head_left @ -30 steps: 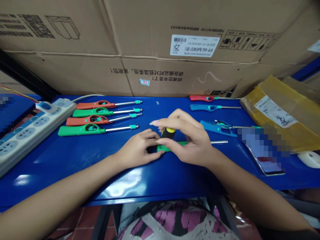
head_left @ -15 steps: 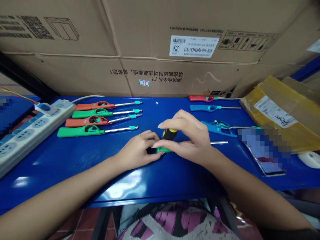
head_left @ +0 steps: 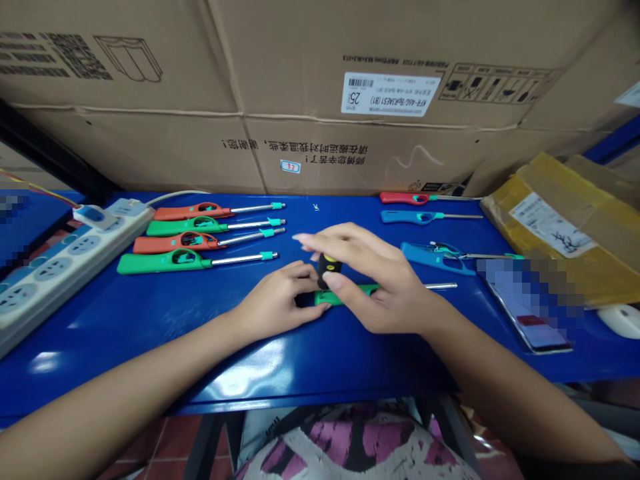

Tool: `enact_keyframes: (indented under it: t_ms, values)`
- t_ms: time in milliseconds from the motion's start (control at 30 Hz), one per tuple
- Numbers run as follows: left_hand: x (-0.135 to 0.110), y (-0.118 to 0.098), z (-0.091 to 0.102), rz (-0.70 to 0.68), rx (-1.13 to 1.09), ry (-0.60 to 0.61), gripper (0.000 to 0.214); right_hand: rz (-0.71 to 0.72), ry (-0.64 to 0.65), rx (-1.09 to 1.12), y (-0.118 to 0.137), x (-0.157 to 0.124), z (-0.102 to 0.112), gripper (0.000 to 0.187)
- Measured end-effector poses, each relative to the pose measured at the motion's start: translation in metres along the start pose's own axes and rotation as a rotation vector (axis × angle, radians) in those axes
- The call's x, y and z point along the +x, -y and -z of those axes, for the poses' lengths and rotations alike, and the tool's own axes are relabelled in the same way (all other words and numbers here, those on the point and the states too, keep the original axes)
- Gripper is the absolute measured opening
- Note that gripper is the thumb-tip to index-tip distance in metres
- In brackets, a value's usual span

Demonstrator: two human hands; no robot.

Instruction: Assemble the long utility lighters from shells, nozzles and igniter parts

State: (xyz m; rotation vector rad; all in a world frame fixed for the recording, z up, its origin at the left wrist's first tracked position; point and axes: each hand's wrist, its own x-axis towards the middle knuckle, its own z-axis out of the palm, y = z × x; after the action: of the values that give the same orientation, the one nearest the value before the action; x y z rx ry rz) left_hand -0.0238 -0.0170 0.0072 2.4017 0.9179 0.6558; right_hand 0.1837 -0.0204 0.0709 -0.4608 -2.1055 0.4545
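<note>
A green gas lighter [head_left: 336, 298] lies on the blue tabletop, its metal tube pointing right. My left hand [head_left: 277, 298] closes on the lighter's left end, thumb along the near side and fingers on the far side. Above that end stands a short screwdriver [head_left: 329, 269] with a black and yellow handle, roughly upright. My right hand [head_left: 379, 277] grips this handle between thumb and fingers. The screwdriver's tip is hidden, so its contact with the lighter cannot be made out. My right hand also covers part of the lighter's middle.
On the left lie several orange and green lighters [head_left: 165, 263] beside a white power strip [head_left: 65, 267]. Red and blue lighters [head_left: 407, 217], a phone [head_left: 525, 307], a yellow-taped parcel [head_left: 545, 193] and a white mouse [head_left: 620, 320] are at right. Large cardboard [head_left: 300, 80] stands behind.
My right hand has shifted slightly left and turned with the screwdriver, its fingers now stretching further left. The handle stands more upright. More of the green lighter shows. My left hand stays in place.
</note>
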Motion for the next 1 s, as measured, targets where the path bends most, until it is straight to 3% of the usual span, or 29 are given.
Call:
enact_keyframes:
  t_ms: [100, 233, 300, 500, 667, 733, 800, 900, 1000]
  values:
    - [0.000, 0.001, -0.001, 0.006, -0.003, 0.004, 0.016, -0.025, 0.086, 0.070, 0.001, -0.001, 0.002, 0.041]
    - [0.000, 0.000, -0.002, 0.056, -0.027, -0.007, 0.014, -0.023, -0.062, -0.037, -0.004, -0.004, -0.003, 0.029]
    - [0.001, 0.000, -0.002, 0.064, -0.031, -0.012, 0.013, -0.012, -0.077, -0.082, -0.005, -0.004, -0.003, 0.029]
    - [0.002, -0.001, -0.001, 0.053, -0.094, 0.020, 0.025, -0.018, 0.130, 0.104, 0.007, 0.000, 0.003, 0.042]
    - [0.002, -0.003, -0.001, 0.078, -0.070, 0.008, 0.015, 0.006, -0.110, -0.069, -0.002, -0.004, -0.006, 0.030]
    - [0.002, -0.003, -0.001, 0.072, -0.059, 0.008, 0.016, 0.012, -0.147, -0.115, -0.004, -0.003, -0.006, 0.022]
    - [0.001, -0.002, -0.001, 0.048, -0.052, 0.016, 0.017, -0.006, -0.086, -0.074, -0.002, -0.002, -0.002, 0.024]
    - [0.001, -0.001, -0.001, 0.015, -0.035, 0.014, 0.016, -0.024, 0.084, 0.045, 0.003, -0.001, 0.004, 0.042]
    - [0.000, 0.000, -0.002, 0.031, -0.038, 0.005, 0.018, -0.030, 0.056, 0.021, 0.001, -0.003, 0.001, 0.041]
